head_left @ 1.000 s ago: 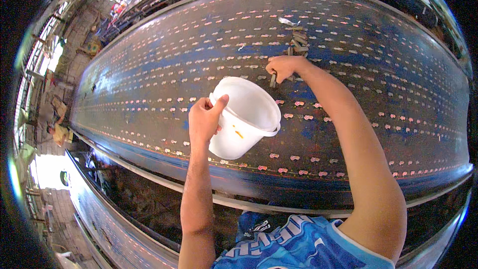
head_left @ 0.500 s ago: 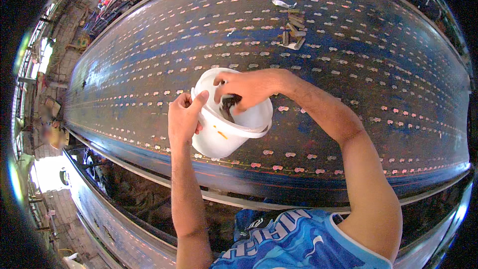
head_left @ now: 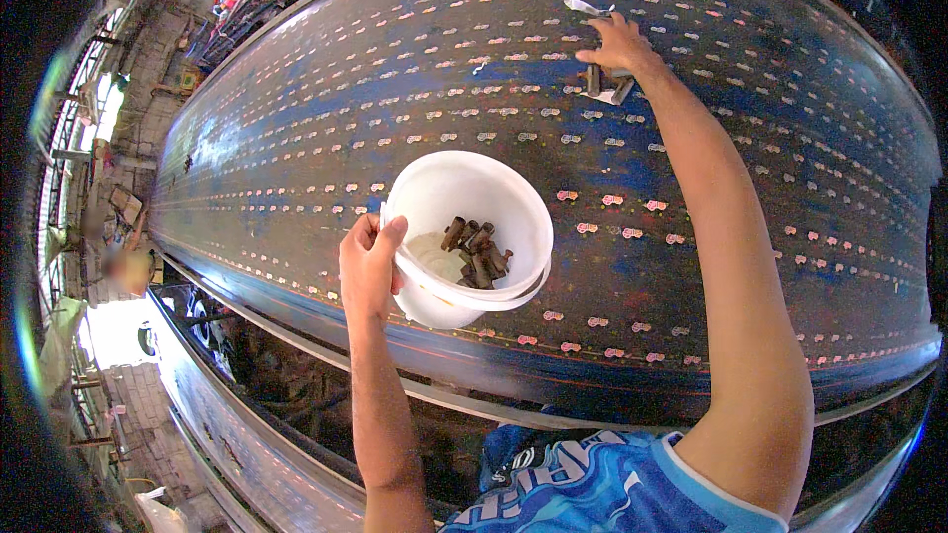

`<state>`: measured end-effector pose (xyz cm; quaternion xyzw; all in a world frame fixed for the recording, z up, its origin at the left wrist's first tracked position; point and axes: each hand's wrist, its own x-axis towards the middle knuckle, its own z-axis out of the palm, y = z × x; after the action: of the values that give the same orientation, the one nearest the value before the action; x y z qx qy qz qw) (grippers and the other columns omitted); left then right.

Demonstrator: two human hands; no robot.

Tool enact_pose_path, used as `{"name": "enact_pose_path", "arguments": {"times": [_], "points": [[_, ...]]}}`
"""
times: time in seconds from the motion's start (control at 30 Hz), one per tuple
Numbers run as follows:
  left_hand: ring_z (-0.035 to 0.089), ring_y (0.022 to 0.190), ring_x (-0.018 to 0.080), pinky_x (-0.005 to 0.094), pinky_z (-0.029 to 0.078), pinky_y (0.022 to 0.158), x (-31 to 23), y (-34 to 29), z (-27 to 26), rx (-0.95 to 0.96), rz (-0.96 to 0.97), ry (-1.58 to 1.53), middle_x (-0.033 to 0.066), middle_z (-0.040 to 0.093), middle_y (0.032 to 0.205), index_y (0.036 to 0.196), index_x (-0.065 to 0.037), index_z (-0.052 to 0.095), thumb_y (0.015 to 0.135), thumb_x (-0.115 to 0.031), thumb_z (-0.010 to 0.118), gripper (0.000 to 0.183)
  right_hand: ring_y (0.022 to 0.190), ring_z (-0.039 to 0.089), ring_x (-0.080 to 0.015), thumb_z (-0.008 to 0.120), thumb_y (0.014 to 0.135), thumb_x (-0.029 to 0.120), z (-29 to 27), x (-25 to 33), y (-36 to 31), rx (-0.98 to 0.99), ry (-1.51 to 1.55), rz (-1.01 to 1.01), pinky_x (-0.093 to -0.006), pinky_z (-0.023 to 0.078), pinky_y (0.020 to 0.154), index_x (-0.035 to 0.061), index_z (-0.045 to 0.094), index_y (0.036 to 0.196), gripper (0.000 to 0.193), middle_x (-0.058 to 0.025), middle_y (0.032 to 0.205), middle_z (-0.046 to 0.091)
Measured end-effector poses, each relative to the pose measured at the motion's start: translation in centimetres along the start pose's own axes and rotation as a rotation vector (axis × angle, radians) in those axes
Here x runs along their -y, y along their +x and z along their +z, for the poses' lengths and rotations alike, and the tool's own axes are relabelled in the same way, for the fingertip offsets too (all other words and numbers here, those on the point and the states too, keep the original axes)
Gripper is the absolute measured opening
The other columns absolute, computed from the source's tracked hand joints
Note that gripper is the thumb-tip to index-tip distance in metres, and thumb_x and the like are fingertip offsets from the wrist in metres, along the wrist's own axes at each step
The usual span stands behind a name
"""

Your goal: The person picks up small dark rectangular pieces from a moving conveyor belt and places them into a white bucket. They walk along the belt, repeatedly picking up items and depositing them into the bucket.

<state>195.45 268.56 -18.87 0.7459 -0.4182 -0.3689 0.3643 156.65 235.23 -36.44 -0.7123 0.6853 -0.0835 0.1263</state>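
A white bucket is held over the near half of the long dark surface, between its left and right ends and closer to the near edge than to the far edge. Whether the base of the bucket is in contact with the surface cannot be told. The bucket is gripped at the left side of its rim by the left hand; the thumb is placed over the rim and the fingers are curled at the outer wall. The mouth is turned upward, and a white handle is seated along the lower right of the rim.

A cluster of short brown pieces is contained in the bucket, heaped toward the right of its floor.

The right hand is extended toward the far edge of the surface, to the right of the bucket. Its thumb and fingers are spread apart above a pile of similar pieces, which is partly covered by the hand. Contact with the pile cannot be confirmed. A white scrap is located just beyond the pile, toward the far edge. The surface is marked with blue patches and rows of small printed motifs.
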Motion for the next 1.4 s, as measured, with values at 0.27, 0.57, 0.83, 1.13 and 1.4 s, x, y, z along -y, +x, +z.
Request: {"name": "enact_pose_path", "arguments": {"times": [0.27,0.57,0.83,1.13,1.4], "points": [[0.041,0.040,0.0067,0.0261,0.031,0.039,-1.1,0.0,0.9,0.017,0.027,-0.006,-0.0028,0.050,0.059,0.084,-0.006,0.060,0.095,-0.034,0.074,0.034,0.154,0.033,-0.0514,0.089,0.073,0.068,0.0,0.4,2.3,0.283,-0.121,0.094,-0.0663,0.044,0.116,0.0251,0.052,0.154,0.099,-0.0289,0.173,0.016],[0.044,0.043,0.0070,0.0267,0.033,0.040,-1.3,0.4,1.3,0.026,0.031,0.054,-0.0017,0.052,0.061,0.082,-0.005,0.061,0.095,-0.035,0.075,0.036,0.126,0.061,-0.0465,0.092,0.063,0.038,-1.8,0.5,-1.7,0.308,-0.024,0.000,-0.0583,0.056,0.098,0.0196,0.061,0.132,0.078,-0.0238,0.148,0.044],[0.046,0.043,0.0080,0.0283,0.035,0.039,-1.7,-0.2,1.6,0.012,0.030,0.066,-0.0003,0.053,0.062,0.080,-0.005,0.060,0.094,-0.036,0.077,0.039,0.108,0.072,-0.0415,0.090,0.050,0.029,0.7,1.1,-3.6,0.068,0.096,-0.155,-0.0529,0.061,0.084,0.0134,0.070,0.104,0.059,-0.0249,0.118,0.071],[0.048,0.043,0.0093,0.0280,0.037,0.040,-1.2,-0.7,0.8,-0.005,0.032,0.066,0.0000,0.054,0.062,0.080,-0.005,0.060,0.093,-0.035,0.075,0.036,0.094,0.067,-0.0176,0.088,0.066,0.009,-4.9,6.7,-12.5,0.615,1.091,-0.424,-0.0333,0.057,0.074,0.0125,0.069,0.122,0.059,-0.0047,0.110,0.069],[0.049,0.045,0.0088,0.0283,0.038,0.042,-1.6,-1.3,1.5,0.035,0.056,0.101,0.0002,0.054,0.061,0.077,-0.005,0.057,0.092,-0.034,0.077,0.039,0.117,0.068,-0.0389,0.093,0.069,0.035,-6.6,19.7,-26.7,0.370,0.533,-0.972,-0.0479,0.055,0.102,0.0104,0.068,0.132,0.072,-0.0199,0.132,0.066]]}}
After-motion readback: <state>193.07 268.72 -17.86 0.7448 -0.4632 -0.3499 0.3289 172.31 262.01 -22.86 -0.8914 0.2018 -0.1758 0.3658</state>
